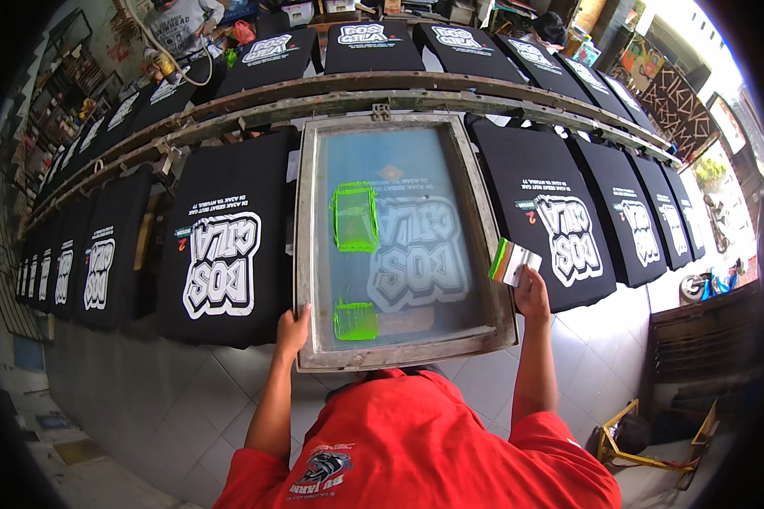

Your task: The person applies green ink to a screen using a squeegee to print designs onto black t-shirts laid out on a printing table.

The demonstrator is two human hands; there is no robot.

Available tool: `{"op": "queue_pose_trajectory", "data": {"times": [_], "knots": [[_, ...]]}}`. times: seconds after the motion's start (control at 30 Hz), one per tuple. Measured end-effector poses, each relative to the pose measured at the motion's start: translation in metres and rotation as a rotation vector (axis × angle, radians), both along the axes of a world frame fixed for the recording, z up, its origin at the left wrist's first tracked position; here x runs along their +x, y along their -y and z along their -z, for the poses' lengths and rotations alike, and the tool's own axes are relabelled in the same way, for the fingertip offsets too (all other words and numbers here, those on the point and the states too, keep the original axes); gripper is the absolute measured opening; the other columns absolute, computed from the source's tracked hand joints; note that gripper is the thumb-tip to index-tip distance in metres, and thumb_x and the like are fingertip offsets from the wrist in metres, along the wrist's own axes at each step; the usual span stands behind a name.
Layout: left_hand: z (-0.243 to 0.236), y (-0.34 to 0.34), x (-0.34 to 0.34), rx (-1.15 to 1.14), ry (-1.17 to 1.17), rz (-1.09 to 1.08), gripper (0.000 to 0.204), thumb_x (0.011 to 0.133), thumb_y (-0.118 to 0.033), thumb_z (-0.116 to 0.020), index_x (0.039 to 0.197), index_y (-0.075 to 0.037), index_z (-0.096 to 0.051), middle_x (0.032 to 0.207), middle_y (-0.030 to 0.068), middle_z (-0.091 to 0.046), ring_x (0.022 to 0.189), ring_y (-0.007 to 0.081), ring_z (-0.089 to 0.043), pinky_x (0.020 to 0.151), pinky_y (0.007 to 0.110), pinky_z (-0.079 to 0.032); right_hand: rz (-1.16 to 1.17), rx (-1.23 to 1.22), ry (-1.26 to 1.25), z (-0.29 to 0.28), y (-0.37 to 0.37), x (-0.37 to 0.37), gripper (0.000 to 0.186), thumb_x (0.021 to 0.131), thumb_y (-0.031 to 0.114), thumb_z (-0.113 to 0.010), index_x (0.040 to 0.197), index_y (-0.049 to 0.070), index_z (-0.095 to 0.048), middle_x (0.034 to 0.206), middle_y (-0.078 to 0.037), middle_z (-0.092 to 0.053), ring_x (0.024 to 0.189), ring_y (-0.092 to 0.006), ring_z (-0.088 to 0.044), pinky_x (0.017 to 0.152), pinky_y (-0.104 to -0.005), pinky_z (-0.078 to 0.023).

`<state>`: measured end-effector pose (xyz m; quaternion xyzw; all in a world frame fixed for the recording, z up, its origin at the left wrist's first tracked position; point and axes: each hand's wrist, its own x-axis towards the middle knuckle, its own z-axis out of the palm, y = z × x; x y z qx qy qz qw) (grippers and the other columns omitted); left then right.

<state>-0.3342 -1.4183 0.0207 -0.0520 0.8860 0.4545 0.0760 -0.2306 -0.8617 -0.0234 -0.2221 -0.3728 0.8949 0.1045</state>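
A screen printing frame [491,212] lies over a black shirt in front of me, its mesh letting white printed lettering show through. Bright green ink [355,218] sits on the mesh in a rectangle, with a second green patch [355,322] nearer me. My left hand [293,332] is closed on the frame's left side close to its near corner. Just beyond the right side of the frame, my right hand [531,293] grips a small squeegee [514,262] that has green ink along one edge.
Black printed shirts flank the frame, one at left [221,237] and one at right [552,212], with several more along both sides. Metal rails [331,93] run behind. Another row of shirts [373,51] lies beyond, where a person [182,25] stands. A yellow metal stand [607,441] is at lower right.
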Motion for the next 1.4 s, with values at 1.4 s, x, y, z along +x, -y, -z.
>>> {"op": "queue_pose_trajectory", "data": {"times": [1.4], "knots": [[0.007, 0.013, 0.000, 0.143, 0.047, 0.069, 0.052, 0.091, -0.043, -0.051, 0.092, 0.008, -0.060, 0.080, 0.0247, -0.064, 0.080, 0.0404, -0.062, 0.070, 0.043, -0.046, -0.568, 2.156, -0.202, -0.150, 0.316, -0.221, 0.012, 0.069, 0.018, -0.068, 0.077, 0.011, -0.062, 0.072, -0.009, -0.063, 0.073, -0.0287, -0.063, 0.066, -0.0412, -0.050]]}}
